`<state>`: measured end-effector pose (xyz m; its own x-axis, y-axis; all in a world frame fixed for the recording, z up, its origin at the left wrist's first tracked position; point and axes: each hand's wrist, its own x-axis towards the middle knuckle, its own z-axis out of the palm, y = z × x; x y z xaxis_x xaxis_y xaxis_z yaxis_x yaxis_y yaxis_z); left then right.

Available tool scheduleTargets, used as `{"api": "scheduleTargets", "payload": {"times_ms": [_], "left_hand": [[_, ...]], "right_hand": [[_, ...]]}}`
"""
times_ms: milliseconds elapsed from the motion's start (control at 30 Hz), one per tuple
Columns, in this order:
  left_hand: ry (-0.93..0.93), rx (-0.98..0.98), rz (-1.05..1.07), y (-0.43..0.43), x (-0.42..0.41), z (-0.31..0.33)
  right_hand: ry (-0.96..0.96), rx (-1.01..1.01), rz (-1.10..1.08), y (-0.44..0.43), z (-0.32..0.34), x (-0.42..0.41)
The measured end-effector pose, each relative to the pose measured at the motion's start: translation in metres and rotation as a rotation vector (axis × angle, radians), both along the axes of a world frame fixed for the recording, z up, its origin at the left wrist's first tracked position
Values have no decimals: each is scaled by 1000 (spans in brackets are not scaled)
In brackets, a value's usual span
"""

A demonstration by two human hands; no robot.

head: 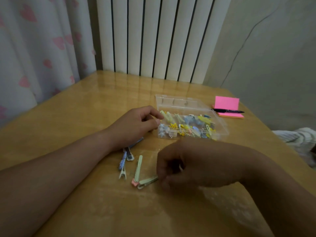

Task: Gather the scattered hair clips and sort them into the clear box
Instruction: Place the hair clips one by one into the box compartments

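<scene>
The clear box stands open in the middle of the wooden table, holding several yellow, blue and green hair clips; its lid tilts back. My left hand rests against the box's left end, fingers curled at the rim, holding nothing that I can see. My right hand is closed over the end of a pale green clip lying on the table. Beside it lie another green clip with a pink end, a white clip, and a blue clip partly under my left wrist.
A pink sticky-note pad with a black pen across it lies right of the box. A white radiator and a heart-print curtain stand behind the table. White cloth shows at the right edge.
</scene>
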<state>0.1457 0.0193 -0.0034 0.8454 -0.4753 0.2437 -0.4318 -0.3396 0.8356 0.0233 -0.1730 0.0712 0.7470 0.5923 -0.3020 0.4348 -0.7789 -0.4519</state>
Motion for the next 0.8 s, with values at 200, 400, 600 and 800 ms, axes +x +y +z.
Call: {"api": "scheduleTargets", "payload": {"times_ms": [200,400,600,800], "left_hand": [[4,3,6,-1,0,0],[-1,1,3,-1,1,-1],[-5,11,12,0,0,-1],[12,5,5,0,-2,2]], "right_hand": [[-614,403,-709,-64,-4,40],[-597,133,-871,-91,-40,65],[-619,76,-886,-90,-40,68],[-692,233,-685,-65,-30,51]]}}
